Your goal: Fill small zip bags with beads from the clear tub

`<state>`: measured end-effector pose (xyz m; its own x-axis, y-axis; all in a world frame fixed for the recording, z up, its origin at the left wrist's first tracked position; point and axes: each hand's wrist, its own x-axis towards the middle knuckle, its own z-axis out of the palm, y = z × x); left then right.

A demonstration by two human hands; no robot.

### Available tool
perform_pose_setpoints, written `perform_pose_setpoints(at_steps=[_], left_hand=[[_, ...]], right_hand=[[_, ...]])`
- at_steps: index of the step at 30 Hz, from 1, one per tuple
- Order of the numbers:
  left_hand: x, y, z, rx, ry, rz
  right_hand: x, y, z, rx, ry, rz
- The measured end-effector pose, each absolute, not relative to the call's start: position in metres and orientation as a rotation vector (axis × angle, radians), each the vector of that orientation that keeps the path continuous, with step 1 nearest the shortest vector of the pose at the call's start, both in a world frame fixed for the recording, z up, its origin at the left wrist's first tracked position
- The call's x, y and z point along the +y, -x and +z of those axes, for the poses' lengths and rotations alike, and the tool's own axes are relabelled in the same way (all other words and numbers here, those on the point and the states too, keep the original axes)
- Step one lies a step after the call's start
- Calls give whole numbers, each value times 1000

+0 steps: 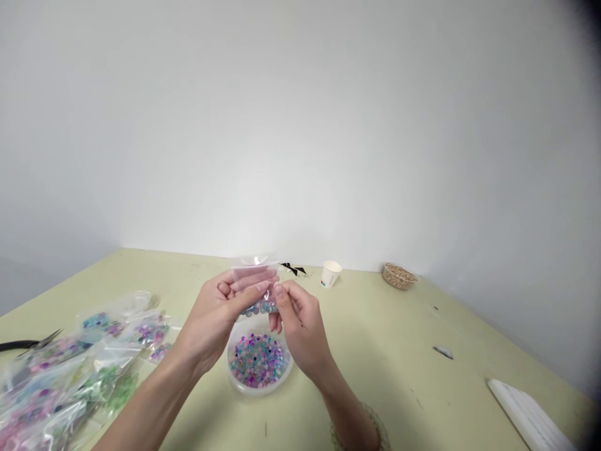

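Both hands hold a small clear plastic bag up in front of me, with blue and pink beads gathered along its bottom. My left hand is closed on the bag's left side, its thumb pressed across the front and its fingers behind. At the lower right edge, my right hand pinches the bag between thumb and fingers. Below them on the table stands a round white bowl, partly hidden by the hands. Loose purple, pink and teal beads cover its bottom.
Several clear bags of coloured beads pile up at the left, beside black-handled pliers. Along the back are black scraps, a paper cup and a bowl of tan grains. A white slab-like object lies at right.
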<state>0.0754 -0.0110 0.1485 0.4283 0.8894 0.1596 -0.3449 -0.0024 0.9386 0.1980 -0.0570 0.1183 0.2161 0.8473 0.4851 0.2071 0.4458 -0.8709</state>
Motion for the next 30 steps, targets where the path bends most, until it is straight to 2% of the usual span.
perform_pose_setpoints(at_steps=[9, 14, 20, 30], left_hand=[[-16, -78, 145, 644, -1469, 1114], [-23, -84, 142, 743, -1698, 1194], [-30, -87, 140, 759, -1771, 1287], [-42, -89, 140, 645, -1851, 1434]], right_hand=[[-55, -183, 121, -1069, 646, 987], [-53, -181, 116, -900, 636, 903], [-57, -191, 117, -1053, 705, 710], [-71, -190, 127, -1010, 680, 744]])
